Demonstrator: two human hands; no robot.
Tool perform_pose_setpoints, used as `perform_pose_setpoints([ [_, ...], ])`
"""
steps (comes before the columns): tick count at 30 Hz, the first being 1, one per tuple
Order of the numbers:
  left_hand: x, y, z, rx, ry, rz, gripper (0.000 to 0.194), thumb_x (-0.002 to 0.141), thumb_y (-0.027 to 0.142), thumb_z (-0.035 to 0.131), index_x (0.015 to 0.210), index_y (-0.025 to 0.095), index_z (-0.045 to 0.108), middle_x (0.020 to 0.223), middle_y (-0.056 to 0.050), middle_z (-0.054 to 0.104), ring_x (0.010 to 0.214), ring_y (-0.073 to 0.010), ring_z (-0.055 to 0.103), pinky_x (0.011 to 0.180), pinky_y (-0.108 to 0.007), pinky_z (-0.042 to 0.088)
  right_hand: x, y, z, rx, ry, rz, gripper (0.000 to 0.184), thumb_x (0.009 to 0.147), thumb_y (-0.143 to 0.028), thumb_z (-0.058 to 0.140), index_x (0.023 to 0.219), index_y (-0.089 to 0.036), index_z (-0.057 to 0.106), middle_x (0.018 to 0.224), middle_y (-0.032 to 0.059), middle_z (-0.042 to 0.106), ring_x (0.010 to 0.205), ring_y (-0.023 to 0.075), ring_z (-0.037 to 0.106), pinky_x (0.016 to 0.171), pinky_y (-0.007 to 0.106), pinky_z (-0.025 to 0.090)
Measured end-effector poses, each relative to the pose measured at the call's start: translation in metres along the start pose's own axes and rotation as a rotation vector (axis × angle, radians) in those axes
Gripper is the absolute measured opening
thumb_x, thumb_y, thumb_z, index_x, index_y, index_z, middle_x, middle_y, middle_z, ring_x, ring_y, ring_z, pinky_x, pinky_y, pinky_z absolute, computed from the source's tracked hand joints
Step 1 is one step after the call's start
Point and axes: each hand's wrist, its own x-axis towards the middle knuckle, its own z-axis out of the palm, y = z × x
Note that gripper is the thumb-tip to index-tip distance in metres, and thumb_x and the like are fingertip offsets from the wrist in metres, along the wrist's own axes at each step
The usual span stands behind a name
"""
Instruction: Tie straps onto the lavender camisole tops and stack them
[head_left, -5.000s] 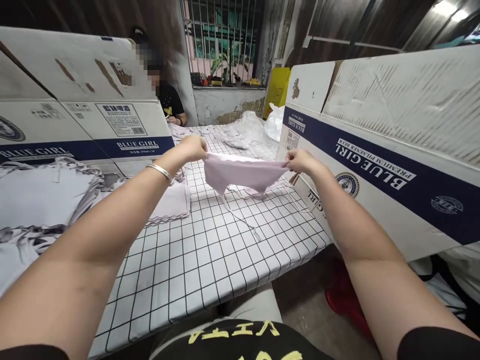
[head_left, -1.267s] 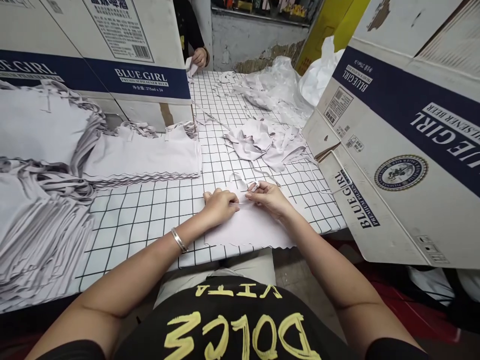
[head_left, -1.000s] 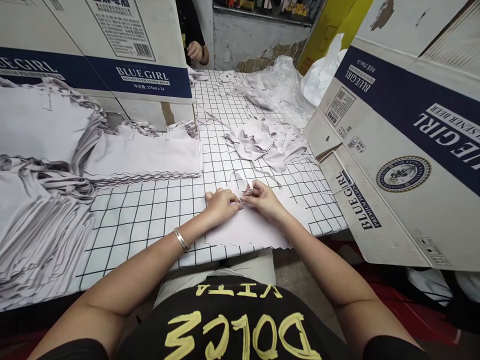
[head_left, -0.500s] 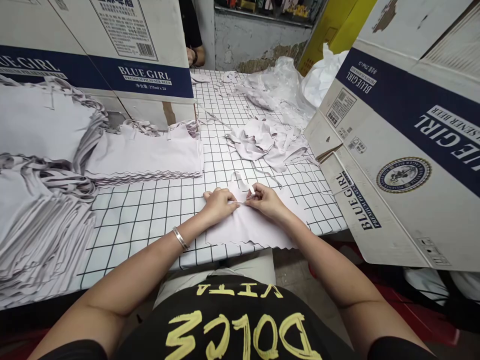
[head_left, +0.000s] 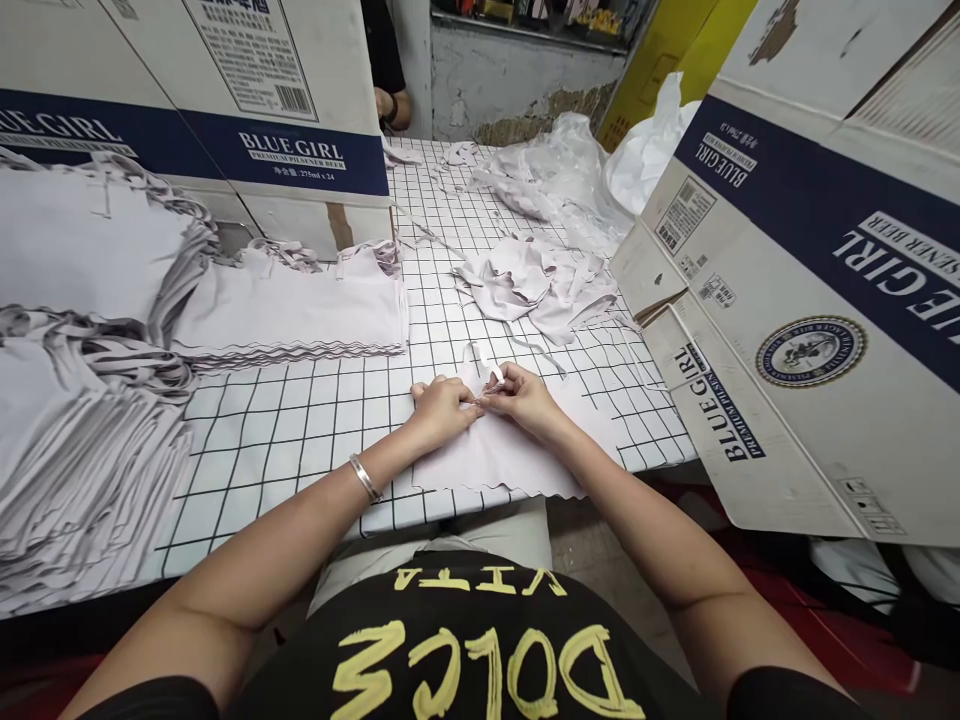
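Observation:
A pale pink strappy top (head_left: 517,455) lies flat before me at the table's front edge, its wavy hem toward my body. My left hand (head_left: 444,410) is closed in a pinch on the top's far edge, with the other fingers curled on the cloth. Close beside it, my right hand (head_left: 529,405) pinches the same edge near a thin looped strap (head_left: 472,357). The two sets of fingertips nearly touch. What exactly lies between them is too small to make out.
Stacks of similar tops (head_left: 292,310) fill the left side. Beyond my hands lies a loose heap of pale cloth pieces (head_left: 540,285), with clear plastic bags (head_left: 559,165) behind. Beer cartons (head_left: 750,300) stand at right and back left. Another person's arm (head_left: 396,108) shows at the far end.
My right hand has moved slightly left, bringing its fingertips closer to my left ones. My left hand stays almost in place on the cloth.

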Motion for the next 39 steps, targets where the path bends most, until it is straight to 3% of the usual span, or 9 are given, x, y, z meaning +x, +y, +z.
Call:
perform_pose_setpoints([
  [14, -0.004, 0.002, 0.0, 0.092, 0.024, 0.043, 0.016, 0.085, 0.033, 0.059, 0.082, 0.021, 0.068, 0.1, -0.006, 0.069, 0.106, -0.0274, 0.052, 0.096, -0.051, 0.026, -0.004, -0.006, -0.01, -0.285, -0.025, -0.014, 0.024, 0.065, -0.027, 0.075, 0.077, -0.019, 0.056, 0.07, -0.0042, 0.057, 0.061, 0.0102, 0.051, 0.062, 0.025, 0.042],
  [18, -0.04, -0.005, -0.002, 0.372, 0.141, 0.309, 0.037, 0.089, 0.033, 0.055, 0.125, 0.025, 0.055, 0.142, -0.011, 0.047, 0.132, -0.0301, 0.038, 0.111, -0.054, 0.012, 0.004, -0.028, -0.007, -0.04, -0.05, 0.06, 0.022, 0.064, -0.024, 0.075, 0.079, -0.018, 0.06, 0.079, 0.0001, 0.064, 0.071, 0.0126, 0.058, 0.068, 0.026, 0.046],
  [21, -0.078, -0.024, -0.001, 0.458, -0.051, 0.514, 0.059, 0.09, 0.051, 0.051, 0.143, 0.03, 0.037, 0.156, -0.007, 0.028, 0.143, -0.0303, 0.022, 0.115, -0.055, 0.005, 0.026, -0.047, -0.004, 0.257, -0.081, 0.207, 0.022, 0.066, -0.019, 0.075, 0.082, -0.017, 0.06, 0.088, 0.0049, 0.069, 0.082, 0.0154, 0.062, 0.074, 0.028, 0.049],
  [24, -0.108, -0.046, 0.001, 0.5, -0.171, 0.547, 0.065, 0.092, 0.058, 0.04, 0.15, 0.032, 0.025, 0.157, -0.005, 0.026, 0.145, -0.0304, 0.02, 0.115, -0.058, 0.009, 0.061, -0.057, -0.002, 0.363, -0.013, 0.31, 0.013, 0.072, -0.017, 0.069, 0.08, -0.017, 0.06, 0.084, 0.0059, 0.07, 0.079, 0.0156, 0.064, 0.075, 0.03, 0.052],
  [26, -0.12, -0.055, 0.001, 0.53, -0.176, 0.538, 0.067, 0.092, 0.059, 0.039, 0.152, 0.033, 0.02, 0.157, -0.004, 0.026, 0.145, -0.0308, 0.019, 0.115, -0.059, 0.011, 0.087, -0.06, 0.001, 0.272, -0.003, 0.357, 0.009, 0.074, -0.018, 0.068, 0.078, -0.016, 0.06, 0.081, 0.0068, 0.071, 0.077, 0.0166, 0.064, 0.074, 0.032, 0.053],
  [30, -0.129, -0.06, 0.0, 0.576, -0.169, 0.562, 0.071, 0.091, 0.061, 0.04, 0.152, 0.034, 0.015, 0.156, -0.004, 0.025, 0.144, -0.0324, 0.021, 0.113, -0.063, 0.012, 0.115, -0.068, -0.004, -0.332, -0.008, 0.375, 0.02, 0.071, -0.026, 0.074, 0.064, -0.017, 0.058, 0.065, 0.0075, 0.065, 0.069, 0.0202, 0.06, 0.066, 0.033, 0.049],
  [32, -0.128, -0.057, -0.002, 0.577, -0.153, 0.574, 0.07, 0.092, 0.061, 0.037, 0.152, 0.033, 0.015, 0.156, -0.005, 0.026, 0.144, -0.0322, 0.022, 0.114, -0.063, 0.009, 0.102, -0.072, -0.019, -0.601, 0.133, 0.237, 0.028, 0.067, -0.03, 0.078, 0.058, -0.019, 0.054, 0.06, 0.0054, 0.059, 0.068, 0.0204, 0.056, 0.065, 0.032, 0.045],
  [35, -0.123, -0.051, -0.006, 0.548, -0.126, 0.605, 0.072, 0.093, 0.059, 0.036, 0.153, 0.03, 0.011, 0.156, -0.007, 0.023, 0.145, -0.0303, 0.02, 0.116, -0.058, 0.007, 0.041, -0.063, -0.049, -0.803, 0.332, -0.092, 0.029, 0.076, -0.041, 0.07, 0.062, -0.02, 0.056, 0.062, 0.0028, 0.056, 0.067, 0.0184, 0.052, 0.064, 0.031, 0.039],
  [39, -0.113, -0.046, -0.016, 0.498, -0.243, 0.728, 0.066, 0.093, 0.058, 0.038, 0.152, 0.034, 0.017, 0.156, -0.004, 0.027, 0.144, -0.0284, 0.025, 0.117, -0.054, 0.01, -0.062, -0.022, -0.077, -0.833, 0.173, -0.21, 0.028, 0.081, -0.046, 0.062, 0.069, -0.021, 0.059, 0.069, 0.0022, 0.059, 0.069, 0.0176, 0.052, 0.067, 0.031, 0.039],
])
